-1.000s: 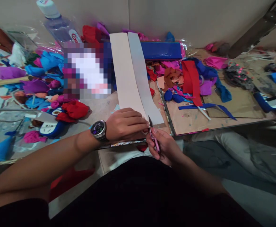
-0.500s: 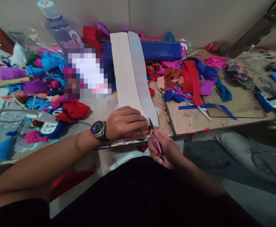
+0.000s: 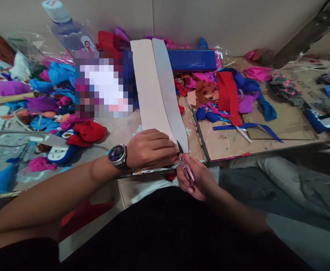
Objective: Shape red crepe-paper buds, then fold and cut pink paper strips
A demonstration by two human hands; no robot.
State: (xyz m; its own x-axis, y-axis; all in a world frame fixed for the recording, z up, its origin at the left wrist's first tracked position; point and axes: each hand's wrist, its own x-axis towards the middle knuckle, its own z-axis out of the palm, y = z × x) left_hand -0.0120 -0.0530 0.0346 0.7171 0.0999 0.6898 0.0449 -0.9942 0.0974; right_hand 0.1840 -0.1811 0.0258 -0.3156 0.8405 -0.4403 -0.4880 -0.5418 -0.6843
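Note:
My left hand [image 3: 153,148], with a watch [image 3: 117,156] on its wrist, lies over the near end of a long beige strip [image 3: 148,86]. Its fingers are bent and held together at the strip's end; the thumb is mostly hidden. Closed around a pink-handled knife [image 3: 188,171] is my right hand [image 3: 199,175]. The knife's dark pointed blade [image 3: 179,146] points away from me, close by the left fingertips. A pale blue-white strip [image 3: 172,98] of similar length runs along the right side of the beige one, its near end beside the blade.
Crumpled coloured scraps [image 3: 40,101] and a power strip [image 3: 63,150] crowd the left. A bottle [image 3: 71,34] stands behind a blurred patch. A blue box [image 3: 193,60], a red strip [image 3: 228,98] and a pincushion [image 3: 285,90] are to the right. The table's front edge [image 3: 153,170] runs under my hands.
The knife has turned slightly in my right hand, so more of its pink handle shows. My left hand stays nearly still on the strip.

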